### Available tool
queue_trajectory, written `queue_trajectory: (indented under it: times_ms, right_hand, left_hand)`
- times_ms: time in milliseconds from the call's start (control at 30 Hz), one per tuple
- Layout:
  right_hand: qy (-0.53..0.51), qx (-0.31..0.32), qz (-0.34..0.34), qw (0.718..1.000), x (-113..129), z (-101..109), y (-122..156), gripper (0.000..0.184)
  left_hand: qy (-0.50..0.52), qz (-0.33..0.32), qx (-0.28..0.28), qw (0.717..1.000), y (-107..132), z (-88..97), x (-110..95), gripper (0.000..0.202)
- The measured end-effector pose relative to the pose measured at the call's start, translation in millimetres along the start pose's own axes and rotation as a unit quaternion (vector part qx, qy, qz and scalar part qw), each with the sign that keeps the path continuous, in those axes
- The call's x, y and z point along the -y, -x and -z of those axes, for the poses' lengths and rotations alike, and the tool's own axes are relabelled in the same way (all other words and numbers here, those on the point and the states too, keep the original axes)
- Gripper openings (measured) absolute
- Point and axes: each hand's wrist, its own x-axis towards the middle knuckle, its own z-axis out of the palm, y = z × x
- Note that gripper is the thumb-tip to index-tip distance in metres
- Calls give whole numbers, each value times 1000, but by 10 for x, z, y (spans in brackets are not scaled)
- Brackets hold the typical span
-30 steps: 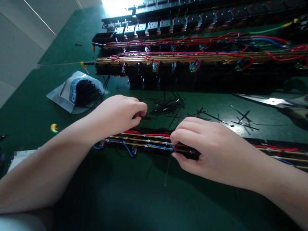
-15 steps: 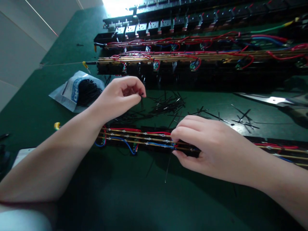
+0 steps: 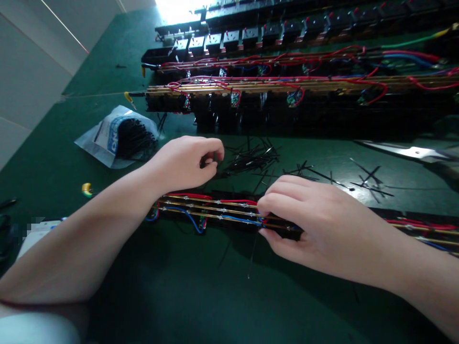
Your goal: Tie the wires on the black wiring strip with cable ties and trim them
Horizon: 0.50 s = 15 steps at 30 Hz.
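My right hand (image 3: 304, 215) is closed over a black power strip (image 3: 229, 210) with brass rods and red and blue wires. Its fingertips rest on the far side of the rods and the thumb on the near side. A thin black cable tie (image 3: 253, 255) sticks out toward me below that thumb. My left hand (image 3: 190, 162) is curled above the strip's far edge, beside a loose pile of black cable ties (image 3: 253, 157). Its fingertips are pressed together, and what lies between them is too dark to make out.
At the left, an open plastic bag (image 3: 103, 138) holds black cable ties. Scissors (image 3: 416, 152) lie at the right. Behind stand more strips (image 3: 251, 86) with sockets, rods and wires. The green table (image 3: 186, 296) carries cut tie pieces (image 3: 369, 179).
My left hand has come down and slightly right, nearer the strip. My right hand keeps its hold at the same place on the strip. The whole view has shifted a little.
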Motion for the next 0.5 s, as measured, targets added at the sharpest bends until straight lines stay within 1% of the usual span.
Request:
queue_trajectory:
  times_ms: [167, 233, 300, 400, 500]
  right_hand:
    - [2, -6, 2, 1000, -2, 0, 9, 7]
    - [-1, -9, 6, 1000, -1, 5, 7, 7]
    - [-4, -11, 6, 1000, -1, 8, 4, 7]
    - [-2, -12, 2, 1000, -3, 4, -2, 7]
    - [-3, -11, 0, 1000, -4, -6, -8, 7]
  left_hand:
    - [-39, -1, 52, 998, -10, 0, 2, 32]
    - [-36, -1, 72, 997, -18, -8, 10, 39]
    - [-27, -3, 81, 996, -23, -15, 22, 41]
    - [-12, -18, 77, 997, -23, -18, 36, 37]
    - [-13, -28, 73, 997, -20, -17, 43, 24]
